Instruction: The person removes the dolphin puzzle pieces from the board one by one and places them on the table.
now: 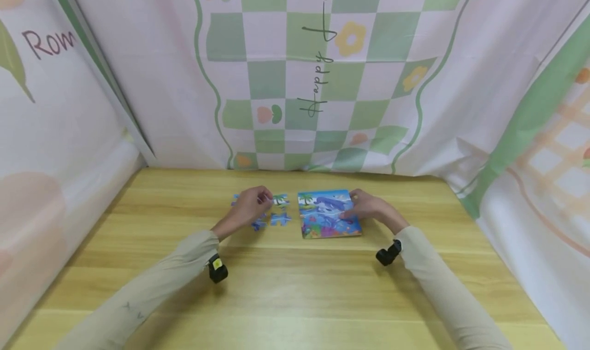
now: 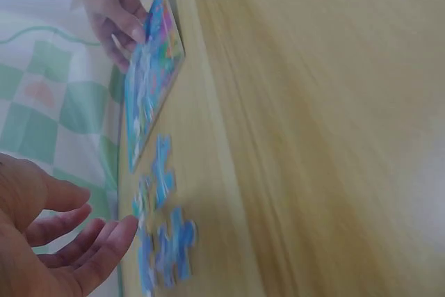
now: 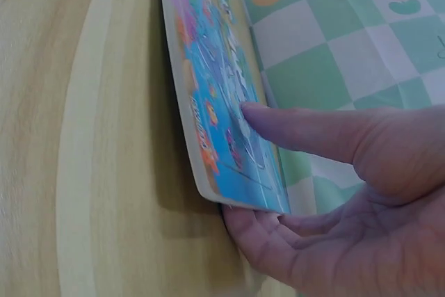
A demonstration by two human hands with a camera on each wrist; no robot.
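Note:
A flat picture board (image 1: 328, 214) with a dolphin and sea scene lies on the wooden table. My right hand (image 1: 366, 206) grips its right edge. In the right wrist view the thumb (image 3: 306, 130) presses on the printed face of the board (image 3: 222, 95), and the other fingers are under its edge. My left hand (image 1: 252, 205) hovers over loose blue jigsaw pieces (image 1: 279, 219), left of the board. In the left wrist view its fingers (image 2: 104, 259) are loosely bent, with nothing between them. The left hand hides part of the pieces (image 2: 167, 248) in the head view.
The wooden tabletop (image 1: 286, 288) stretches in front of the board and pieces. Behind it hangs a green and white checked cloth (image 1: 309, 83). White printed cloths (image 1: 69, 160) close off the sides. Each wrist wears a small black camera (image 1: 217, 269).

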